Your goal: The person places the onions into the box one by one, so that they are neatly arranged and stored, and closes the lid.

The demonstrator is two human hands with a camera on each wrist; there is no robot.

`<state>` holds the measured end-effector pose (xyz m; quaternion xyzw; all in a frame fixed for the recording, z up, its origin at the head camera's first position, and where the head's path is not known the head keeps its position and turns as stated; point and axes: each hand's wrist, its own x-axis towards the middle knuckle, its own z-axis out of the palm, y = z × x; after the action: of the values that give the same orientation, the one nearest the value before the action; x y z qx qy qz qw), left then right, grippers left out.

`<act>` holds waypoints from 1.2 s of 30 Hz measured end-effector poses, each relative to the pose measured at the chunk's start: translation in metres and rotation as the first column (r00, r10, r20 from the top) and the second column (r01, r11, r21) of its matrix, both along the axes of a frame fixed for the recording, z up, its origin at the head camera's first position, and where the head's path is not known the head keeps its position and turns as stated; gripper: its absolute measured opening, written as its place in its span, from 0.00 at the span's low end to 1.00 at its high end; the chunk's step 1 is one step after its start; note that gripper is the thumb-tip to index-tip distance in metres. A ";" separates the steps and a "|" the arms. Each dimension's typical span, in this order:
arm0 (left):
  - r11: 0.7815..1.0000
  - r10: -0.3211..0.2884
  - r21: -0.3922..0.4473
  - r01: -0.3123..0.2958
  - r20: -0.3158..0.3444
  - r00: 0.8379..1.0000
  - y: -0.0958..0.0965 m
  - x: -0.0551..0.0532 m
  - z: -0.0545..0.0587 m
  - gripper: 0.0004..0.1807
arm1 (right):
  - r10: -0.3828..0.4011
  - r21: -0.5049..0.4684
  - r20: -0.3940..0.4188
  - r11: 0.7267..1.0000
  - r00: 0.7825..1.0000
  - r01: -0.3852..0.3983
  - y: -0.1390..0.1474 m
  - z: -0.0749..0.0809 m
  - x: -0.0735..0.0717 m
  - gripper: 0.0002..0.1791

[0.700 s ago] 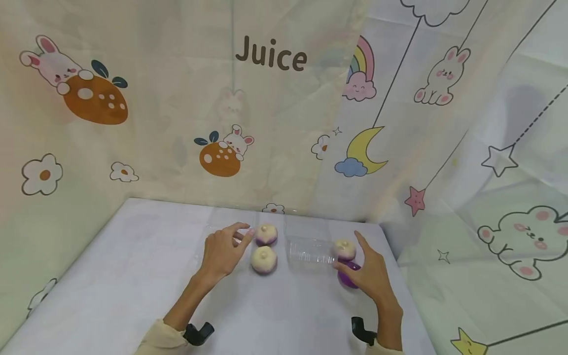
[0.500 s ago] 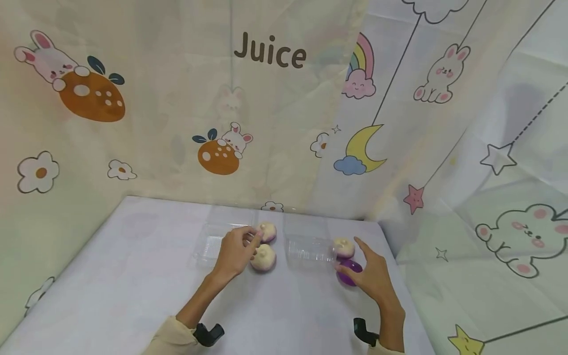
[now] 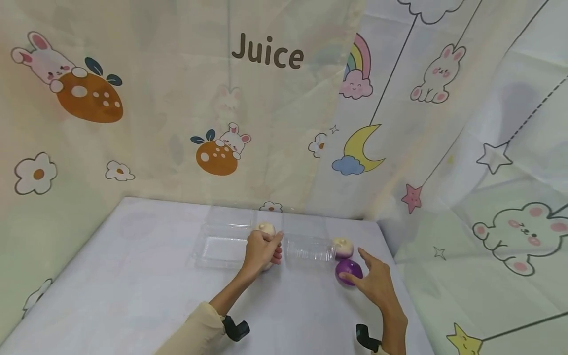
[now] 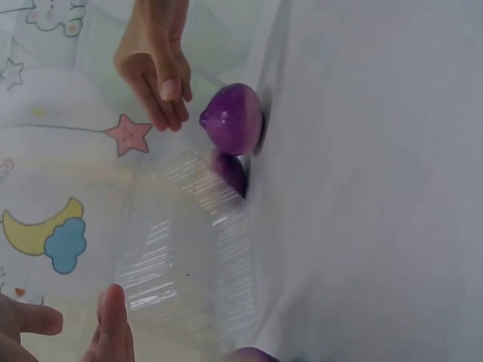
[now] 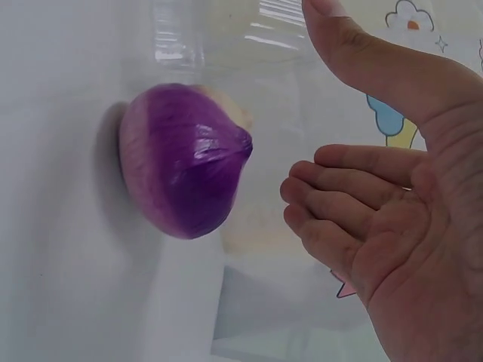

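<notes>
Reaching seems the step: the right hand (image 3: 376,282), spread and holding nothing, is just beside the purple onion (image 3: 349,272) on the counter (image 3: 306,310) (the left hand (image 3: 261,252), likewise unclenched, is by a pale onion (image 3: 266,228)). Gripping would call for curled fingers.

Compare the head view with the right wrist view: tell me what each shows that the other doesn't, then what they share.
Only the head view shows the left hand and the brown printed word "Juice". Only the right wrist view shows the palm of the right hand. Both show that right hand, the shiny purple onion-shaped object, a ridged clear plastic container, and the yellow printed moon with a blue cloud.
</notes>
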<state>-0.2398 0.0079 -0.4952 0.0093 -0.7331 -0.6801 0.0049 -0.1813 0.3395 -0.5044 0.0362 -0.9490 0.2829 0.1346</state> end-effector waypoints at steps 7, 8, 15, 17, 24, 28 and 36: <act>0.999 0.036 0.007 -0.036 0.033 0.999 0.015 -0.008 -0.001 0.22 | -0.030 -0.007 0.078 1.000 0.997 0.031 0.004 -0.007 0.003 0.58; 0.999 0.039 0.004 -0.039 0.035 0.999 0.016 -0.009 -0.001 0.22 | -0.033 -0.008 0.080 0.999 0.996 0.034 0.005 -0.008 0.003 0.58; 0.997 0.048 -0.063 -0.046 0.034 0.998 0.021 -0.012 -0.006 0.22 | -0.046 -0.004 0.030 0.999 0.998 0.046 0.010 -0.023 0.001 0.58; 0.996 0.039 -0.076 -0.037 0.025 0.999 0.022 -0.014 -0.007 0.22 | -0.041 -0.013 0.016 0.999 0.999 0.041 0.011 -0.027 0.001 0.58; 0.997 0.022 -0.070 -0.020 0.040 0.999 0.023 -0.015 -0.012 0.21 | -0.040 -0.055 0.042 0.998 0.998 0.042 0.014 -0.037 0.000 0.57; 0.996 0.014 -0.085 -0.010 0.047 0.999 0.025 -0.014 -0.016 0.21 | -0.049 -0.091 0.066 0.994 0.997 0.055 0.017 -0.044 0.003 0.58; 0.998 -0.018 -0.061 0.022 0.052 0.999 0.027 -0.014 -0.016 0.17 | -0.026 -0.182 0.061 0.983 0.998 0.037 0.017 -0.051 0.000 0.58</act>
<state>-0.2541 0.0351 -0.5111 0.0191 -0.7537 -0.6566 -0.0203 -0.1815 0.3560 -0.5558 0.0003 -0.9228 0.3679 0.1142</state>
